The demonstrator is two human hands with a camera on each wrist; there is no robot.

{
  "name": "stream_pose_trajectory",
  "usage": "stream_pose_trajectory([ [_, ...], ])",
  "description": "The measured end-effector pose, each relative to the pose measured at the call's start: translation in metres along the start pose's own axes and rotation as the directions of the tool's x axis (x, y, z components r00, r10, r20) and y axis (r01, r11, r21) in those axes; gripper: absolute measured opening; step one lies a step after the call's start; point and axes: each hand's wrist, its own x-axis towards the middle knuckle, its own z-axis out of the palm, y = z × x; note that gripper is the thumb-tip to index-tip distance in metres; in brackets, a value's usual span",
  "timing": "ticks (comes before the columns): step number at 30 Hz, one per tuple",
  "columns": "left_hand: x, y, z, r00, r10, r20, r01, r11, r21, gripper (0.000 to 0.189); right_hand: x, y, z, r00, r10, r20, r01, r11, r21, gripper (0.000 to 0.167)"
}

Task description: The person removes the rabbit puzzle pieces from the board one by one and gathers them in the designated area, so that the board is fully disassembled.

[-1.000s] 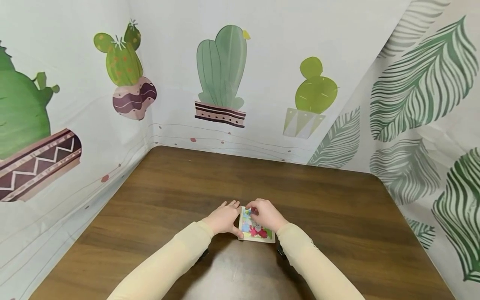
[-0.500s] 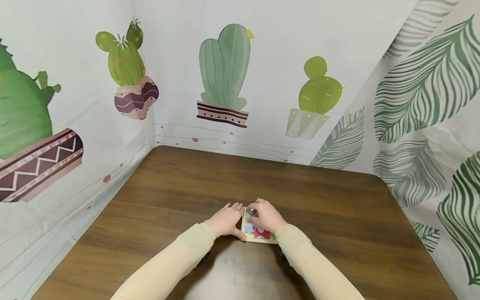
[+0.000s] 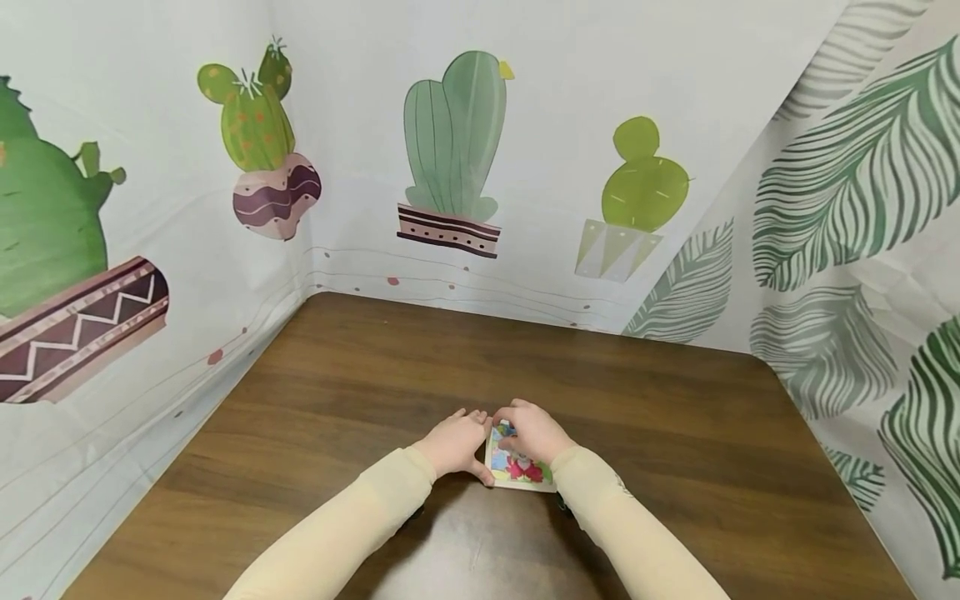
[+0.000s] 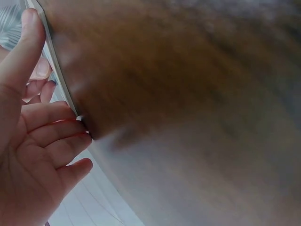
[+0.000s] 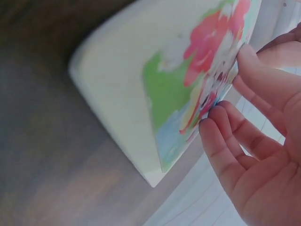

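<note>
A thin board with a cream border and a bright cartoon picture [image 3: 525,472], like a jigsaw puzzle board, lies on the table between both hands. My left hand [image 3: 453,443] braces its left side, thumb at the near corner and fingers at the far one. In the left wrist view the fingers [image 4: 61,129] reach along the board's edge [image 4: 60,77], nearly straight. Over the board's far left part is my right hand [image 3: 538,432], thumb and fingers bent down onto the picture [image 5: 174,103]. A dark blue patch shows by these fingertips [image 5: 207,125]; I cannot tell whether they pinch a loose piece.
The brown wooden table [image 3: 360,358] stretches away on all sides of the board. White cloth printed with cacti [image 3: 457,142] and leaves [image 3: 847,167] hangs behind the table and along its sides. Cream sleeves [image 3: 360,508] cover both forearms.
The head view has shifted slightly. Both hands stay at the board, the left along its edge, while the right hand's fingers make small movements over the far left part of the picture.
</note>
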Motion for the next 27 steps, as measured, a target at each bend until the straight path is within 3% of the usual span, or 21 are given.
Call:
stream_pose_trajectory([
  [6,-0.001,0.002,-0.001,1.000,-0.015,0.008,0.015,1.000,0.010,0.101,0.003,0.000,-0.003,0.998,-0.015,0.057,0.017,1.000,-0.022,0.033],
  [13,-0.004,0.001,-0.002,0.999,0.016,-0.031,-0.014,0.998,0.055,0.098,0.011,0.000,-0.008,0.992,-0.049,0.112,0.059,0.994,-0.092,0.032],
  [22,-0.004,-0.001,-0.001,0.999,0.016,-0.044,-0.013,0.997,0.070,0.092,0.022,-0.001,-0.009,0.984,-0.103,0.144,0.112,0.992,-0.060,0.029],
  [27,-0.002,0.002,0.001,0.999,0.025,-0.045,-0.021,0.996,0.081,0.094,0.022,0.000,-0.010,0.983,-0.084,0.163,0.096,0.993,-0.065,0.034],
])
